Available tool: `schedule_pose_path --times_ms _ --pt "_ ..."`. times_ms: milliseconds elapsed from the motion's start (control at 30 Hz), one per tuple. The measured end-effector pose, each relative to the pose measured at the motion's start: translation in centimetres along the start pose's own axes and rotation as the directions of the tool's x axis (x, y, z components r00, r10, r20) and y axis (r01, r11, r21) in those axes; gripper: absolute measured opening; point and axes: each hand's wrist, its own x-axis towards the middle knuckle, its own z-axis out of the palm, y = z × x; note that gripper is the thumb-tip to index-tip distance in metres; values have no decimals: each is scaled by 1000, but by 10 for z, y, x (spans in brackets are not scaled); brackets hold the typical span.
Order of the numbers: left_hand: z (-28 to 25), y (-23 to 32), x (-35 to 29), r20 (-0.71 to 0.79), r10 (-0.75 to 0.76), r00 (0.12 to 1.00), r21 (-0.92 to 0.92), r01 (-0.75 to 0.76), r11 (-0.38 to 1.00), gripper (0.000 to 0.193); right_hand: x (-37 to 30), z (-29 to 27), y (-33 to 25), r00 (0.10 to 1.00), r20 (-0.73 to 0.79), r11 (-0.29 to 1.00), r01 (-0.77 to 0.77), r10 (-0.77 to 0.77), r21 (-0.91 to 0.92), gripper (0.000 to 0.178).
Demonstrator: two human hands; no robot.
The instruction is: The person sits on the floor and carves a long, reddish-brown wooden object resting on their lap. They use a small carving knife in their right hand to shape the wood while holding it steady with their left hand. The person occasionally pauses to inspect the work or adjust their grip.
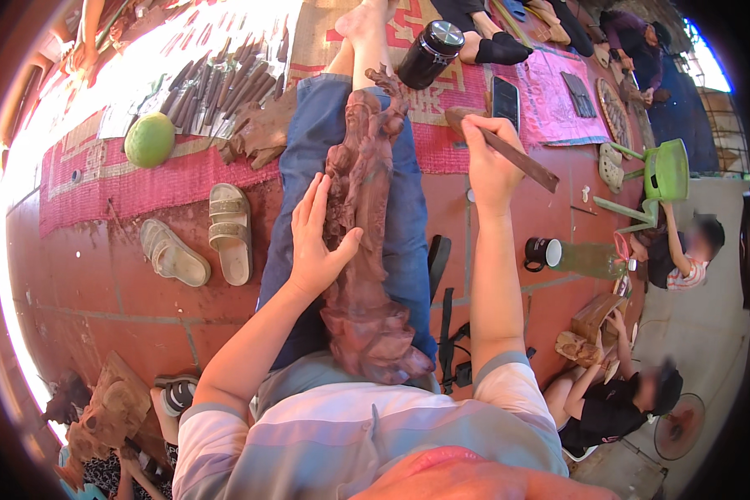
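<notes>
Carved figure: the reddish-brown wooden figure (362, 275) lies lengthwise on the person's blue trousers (304, 133), base near the belly, top end far.
Left hand: the left hand (315, 250) rests on the figure's left side, fingers nearly straight, thumb spread wide, not closed round anything.
Right hand: the right hand (493, 167) is right of the figure, fingers curled firmly round a dark flat tool (525, 164).
Tool: slanting from far left to near right, seemingly clear of the figure; its edge is too small to judge.
Far side: a black flask (426, 58) and, farther right, a phone (506, 102).
Left side: a green fruit (150, 139), far; two sandals (230, 237), nearer.
Far left: many dark tools (242, 87) lying close together.
</notes>
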Motion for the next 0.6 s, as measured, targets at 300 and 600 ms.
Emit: schedule_pose_path --times_ms 300,600 --pt "0 2 -1 -6 -8 1000 -29 8 1000 84 -7 18 5 962 178 960 234 -206 -154 8" --pt "0 -1 0 1 -1 1000 -39 1 999 85 -28 44 0 884 388 902 367 -262 -226 10"
